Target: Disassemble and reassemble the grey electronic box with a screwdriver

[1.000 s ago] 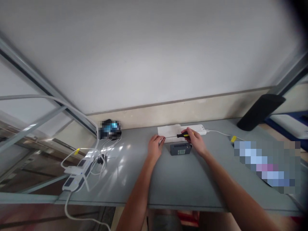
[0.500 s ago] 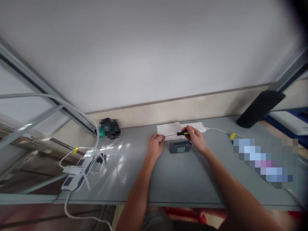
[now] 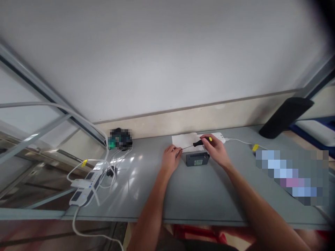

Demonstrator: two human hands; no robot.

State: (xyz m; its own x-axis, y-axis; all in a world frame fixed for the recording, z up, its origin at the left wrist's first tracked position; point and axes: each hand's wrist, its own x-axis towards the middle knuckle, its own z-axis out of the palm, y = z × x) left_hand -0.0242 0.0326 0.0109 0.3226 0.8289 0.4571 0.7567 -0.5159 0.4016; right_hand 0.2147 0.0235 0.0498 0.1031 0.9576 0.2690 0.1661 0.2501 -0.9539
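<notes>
In the head view my right hand [image 3: 216, 150] grips a screwdriver [image 3: 198, 142] by its black and yellow handle, with the thin shaft pointing left. The tip reaches the fingertips of my left hand [image 3: 170, 159], which are pinched together; whatever they hold there is too small to make out. Under the shaft lies a white sheet of paper [image 3: 180, 140]. Just in front of it, between my two hands, a dark grey box [image 3: 197, 159] with vent slots and a pale label rests on the grey table.
A white power strip [image 3: 85, 188] with plugs and looped cables is at the left. Behind the paper lies another white strip [image 3: 221, 136] with a cable running right. A black cylinder [image 3: 285, 118] leans at the back right. A blurred-out item [image 3: 290, 174] lies right.
The screwdriver's handle has tilted up slightly and my right hand has turned a little with it. My left fingers stay at the tip. The whole view has shifted slightly.
</notes>
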